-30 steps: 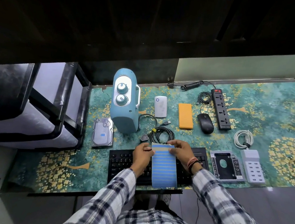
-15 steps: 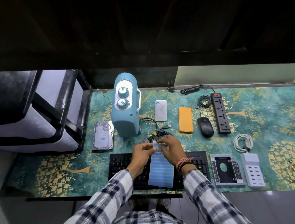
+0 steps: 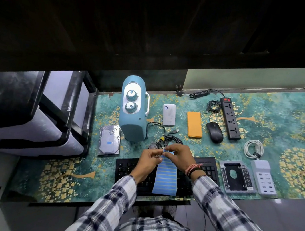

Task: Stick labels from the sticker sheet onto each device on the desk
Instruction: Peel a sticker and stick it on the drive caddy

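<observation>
Both hands held the blue sticker sheet point(image 3: 166, 175) upright above the black keyboard point(image 3: 207, 166) at the worktop's near edge. The left hand point(image 3: 147, 161) pinched its top left corner; the right hand point(image 3: 178, 155) pinched the top edge beside it.

Teal desk mat point(image 3: 288, 134) with gold tree pattern, black-framed drawer unit point(image 3: 34, 113) at left, dark shadowed wall point(image 3: 138, 28) behind

left hand point(image 3: 147, 161), right hand point(image 3: 180, 156), fingers pinching, forearms converging
</observation>
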